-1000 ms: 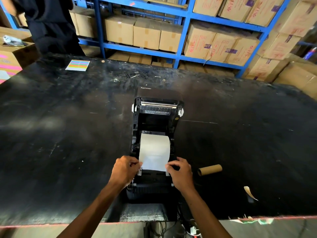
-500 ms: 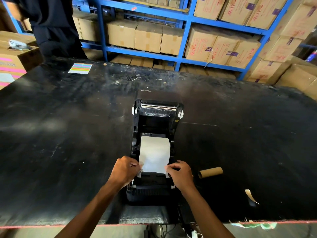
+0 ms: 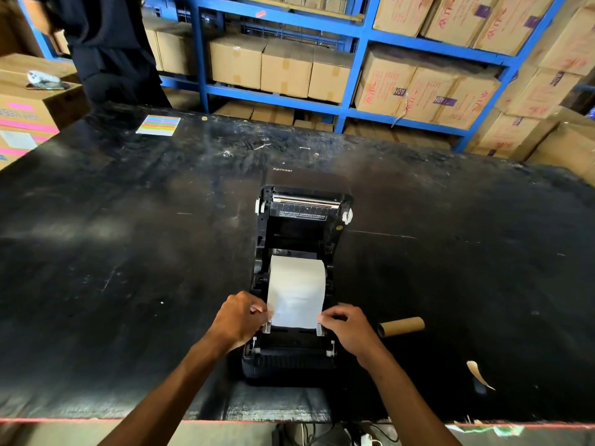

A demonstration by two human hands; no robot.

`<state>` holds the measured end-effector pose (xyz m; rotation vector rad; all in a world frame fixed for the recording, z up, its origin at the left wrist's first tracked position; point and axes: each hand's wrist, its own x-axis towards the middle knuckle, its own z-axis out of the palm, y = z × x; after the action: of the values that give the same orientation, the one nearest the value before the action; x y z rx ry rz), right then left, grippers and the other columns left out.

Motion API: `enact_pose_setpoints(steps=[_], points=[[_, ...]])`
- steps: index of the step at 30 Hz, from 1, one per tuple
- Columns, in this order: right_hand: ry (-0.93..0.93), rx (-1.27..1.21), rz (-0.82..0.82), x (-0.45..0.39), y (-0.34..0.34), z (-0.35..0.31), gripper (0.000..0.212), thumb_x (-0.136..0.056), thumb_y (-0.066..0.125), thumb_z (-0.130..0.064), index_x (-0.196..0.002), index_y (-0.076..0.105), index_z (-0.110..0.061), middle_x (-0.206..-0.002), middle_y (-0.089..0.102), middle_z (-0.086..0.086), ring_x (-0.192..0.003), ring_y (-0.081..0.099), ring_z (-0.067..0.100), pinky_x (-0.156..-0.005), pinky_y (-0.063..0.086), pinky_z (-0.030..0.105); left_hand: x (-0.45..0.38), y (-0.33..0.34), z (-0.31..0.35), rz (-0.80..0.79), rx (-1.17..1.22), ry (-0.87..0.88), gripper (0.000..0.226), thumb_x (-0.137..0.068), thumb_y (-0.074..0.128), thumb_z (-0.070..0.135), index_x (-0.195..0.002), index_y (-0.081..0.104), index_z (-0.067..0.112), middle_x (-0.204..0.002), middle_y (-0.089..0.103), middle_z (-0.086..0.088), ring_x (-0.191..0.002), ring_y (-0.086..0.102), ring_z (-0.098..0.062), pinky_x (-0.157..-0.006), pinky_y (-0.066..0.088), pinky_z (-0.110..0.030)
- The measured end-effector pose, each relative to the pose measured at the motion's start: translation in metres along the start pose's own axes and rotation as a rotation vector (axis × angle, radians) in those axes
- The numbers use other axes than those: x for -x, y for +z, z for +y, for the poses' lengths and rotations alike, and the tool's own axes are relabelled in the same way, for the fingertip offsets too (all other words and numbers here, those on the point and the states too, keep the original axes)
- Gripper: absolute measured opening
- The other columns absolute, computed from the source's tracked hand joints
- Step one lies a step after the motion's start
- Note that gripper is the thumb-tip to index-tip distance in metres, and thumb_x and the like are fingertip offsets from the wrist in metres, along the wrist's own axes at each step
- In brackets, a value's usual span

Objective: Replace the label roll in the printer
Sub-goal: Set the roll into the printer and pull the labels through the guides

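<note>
Pinching the loose end of the label roll [image 3: 297, 291], the left hand [image 3: 236, 320] is closed on the sheet's left edge and the right hand [image 3: 349, 329] on its right edge, thumb and fingers of each drawn together around the paper. The white strip is held flat between the two hands, just above the pair of pale guide tabs at the front of the paper path. The roll itself is seated in the bay of the printer [image 3: 299, 358], whose lid [image 3: 304, 207] is swung open and stands at 12 o'clock from the roll, with its metal bar and a printed notice facing up. The printer is set on a scuffed black table [image 3: 128, 252], close to the near edge. An empty cardboard core [image 3: 401, 326] is seen lying on its side at 3 o'clock from the right hand, near it but apart. A torn scrap of paper [image 3: 478, 373] lies at 4 o'clock, further out. A striped colour card [image 3: 158, 124] rests far off at 11 o'clock. Blue shelving [image 3: 351, 78] stacked with cardboard boxes [image 3: 286, 67] stands beyond the table, and a person in dark clothing [image 3: 109, 49] stands at its far left corner.
</note>
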<state>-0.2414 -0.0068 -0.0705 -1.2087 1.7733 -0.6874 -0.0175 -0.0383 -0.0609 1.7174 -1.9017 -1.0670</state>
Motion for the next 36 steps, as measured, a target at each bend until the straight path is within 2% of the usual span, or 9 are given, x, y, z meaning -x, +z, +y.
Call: enact_pose_setpoints(steps=[3, 9, 14, 19, 22, 26, 30, 33, 36], points=[[-0.002, 0.134, 0.046, -0.006, 0.004, 0.007, 0.007, -0.068, 0.068, -0.043, -0.067, 0.072, -0.037, -0.12, 0.058, -0.005, -0.112, 0.055, 0.017, -0.103, 0.04, 0.047, -0.002, 0.002, 0.0, -0.011, -0.042, -0.007, 0.024, -0.087, 0.065, 0.026, -0.079, 0.073, 0.005, -0.096, 0.076, -0.014, -0.089, 0.071, -0.022, -0.078, 0.054, -0.032], [-0.023, 0.197, 0.098, -0.002, 0.004, 0.001, 0.014, -0.075, 0.069, -0.039, -0.062, 0.071, -0.033, -0.135, 0.053, -0.005, -0.134, 0.038, 0.017, -0.112, 0.027, 0.047, -0.006, 0.003, 0.001, -0.016, -0.069, -0.031, 0.021, -0.085, 0.067, 0.024, -0.079, 0.073, 0.005, -0.099, 0.076, -0.011, -0.087, 0.069, -0.019, -0.075, 0.051, -0.029], [-0.077, 0.176, 0.113, -0.002, 0.006, 0.004, 0.02, -0.077, 0.07, -0.033, -0.058, 0.066, -0.039, -0.128, 0.059, -0.002, -0.131, 0.042, 0.018, -0.11, 0.029, 0.046, -0.009, 0.002, 0.002, -0.009, -0.06, -0.059, 0.015, -0.081, 0.071, 0.023, -0.083, 0.075, 0.008, -0.094, 0.077, -0.008, -0.079, 0.069, -0.017, -0.066, 0.047, -0.024], [-0.071, 0.33, 0.073, -0.001, 0.0, -0.005, 0.02, -0.08, 0.066, -0.034, -0.062, 0.062, -0.043, -0.136, 0.055, -0.001, -0.135, 0.037, 0.018, -0.112, 0.025, 0.043, -0.01, -0.002, 0.0, -0.021, 0.029, -0.056, 0.017, -0.083, 0.068, 0.017, -0.067, 0.074, 0.015, -0.081, 0.076, -0.007, -0.078, 0.071, -0.019, -0.059, 0.045, -0.019], [-0.063, 0.32, 0.089, -0.004, 0.001, -0.004, 0.021, -0.079, 0.066, -0.039, -0.058, 0.064, -0.041, -0.124, 0.064, -0.007, -0.13, 0.043, 0.015, -0.109, 0.028, 0.041, -0.008, -0.002, 0.002, -0.018, 0.0, -0.043, 0.011, -0.083, 0.069, 0.017, -0.085, 0.076, 0.008, -0.093, 0.076, -0.009, -0.076, 0.067, -0.014, -0.057, 0.041, -0.015], [-0.053, 0.219, 0.128, -0.006, 0.008, 0.002, 0.022, -0.076, 0.068, -0.047, -0.056, 0.068, -0.037, -0.099, 0.072, -0.01, -0.114, 0.058, 0.017, -0.101, 0.039, 0.045, -0.01, 0.0, 0.001, -0.039, -0.042, -0.046, 0.013, -0.084, 0.068, 0.019, -0.088, 0.076, 0.009, -0.099, 0.076, -0.008, -0.082, 0.067, -0.015, -0.069, 0.046, -0.022], [-0.066, 0.214, 0.089, -0.007, 0.007, 0.008, 0.015, -0.071, 0.066, -0.051, -0.057, 0.067, -0.045, -0.114, 0.069, -0.004, -0.119, 0.053, 0.017, -0.104, 0.036, 0.047, -0.013, -0.003, 0.0, -0.065, -0.025, -0.053, 0.013, -0.086, 0.066, 0.016, -0.085, 0.075, 0.007, -0.099, 0.076, -0.009, -0.083, 0.067, -0.017, -0.062, 0.046, -0.019], [-0.056, 0.219, 0.026, -0.006, 0.0, 0.008, 0.018, -0.072, 0.064, -0.051, -0.064, 0.072, -0.037, -0.111, 0.071, -0.003, -0.125, 0.049, 0.015, -0.106, 0.034, 0.047, -0.013, -0.004, 0.0, -0.046, 0.015, -0.048, 0.015, -0.084, 0.069, 0.017, -0.088, 0.076, 0.004, -0.095, 0.075, -0.006, -0.081, 0.064, -0.014, -0.056, 0.042, -0.01], [-0.085, 0.245, 0.015, -0.003, -0.007, 0.001, 0.018, -0.079, 0.066, -0.043, -0.067, 0.073, -0.032, -0.121, 0.067, -0.005, -0.133, 0.042, 0.014, -0.109, 0.029, 0.041, -0.013, -0.005, 0.001, -0.064, 0.004, -0.06, 0.013, -0.083, 0.07, 0.018, -0.086, 0.076, 0.006, -0.098, 0.074, -0.007, -0.081, 0.064, -0.013, -0.057, 0.042, -0.014]])
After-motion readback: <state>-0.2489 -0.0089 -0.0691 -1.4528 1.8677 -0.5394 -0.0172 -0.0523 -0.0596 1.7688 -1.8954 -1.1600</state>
